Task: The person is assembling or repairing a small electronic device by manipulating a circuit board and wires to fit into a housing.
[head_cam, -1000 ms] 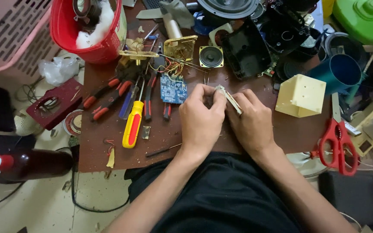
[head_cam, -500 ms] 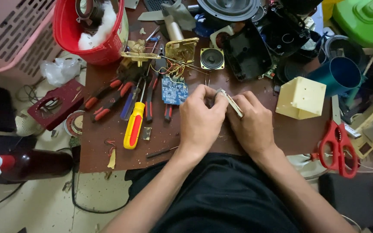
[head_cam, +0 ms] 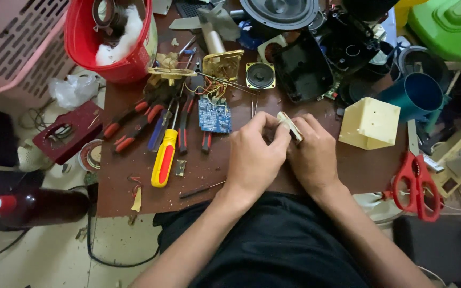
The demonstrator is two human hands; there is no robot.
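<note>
My left hand (head_cam: 254, 154) and my right hand (head_cam: 313, 154) meet over the brown worktable (head_cam: 134, 181), knuckles side by side. Together they pinch a small pale, flat component (head_cam: 289, 126) between the fingertips; most of it is hidden by the fingers. A blue circuit board (head_cam: 214, 114) with thin coloured wires lies just left of my left hand. Behind the hands sits a small round speaker (head_cam: 260, 75) in a square frame.
A yellow-handled screwdriver (head_cam: 164, 157) and red-handled pliers (head_cam: 132, 125) lie at the left. A red bucket (head_cam: 110, 37) stands at the back left, a cream plastic box (head_cam: 370, 124) and red scissors (head_cam: 417, 178) at the right, black housing parts (head_cam: 308, 66) behind.
Both hands stay together on the small part; only the fingertips shift slightly. The view has barely moved.
</note>
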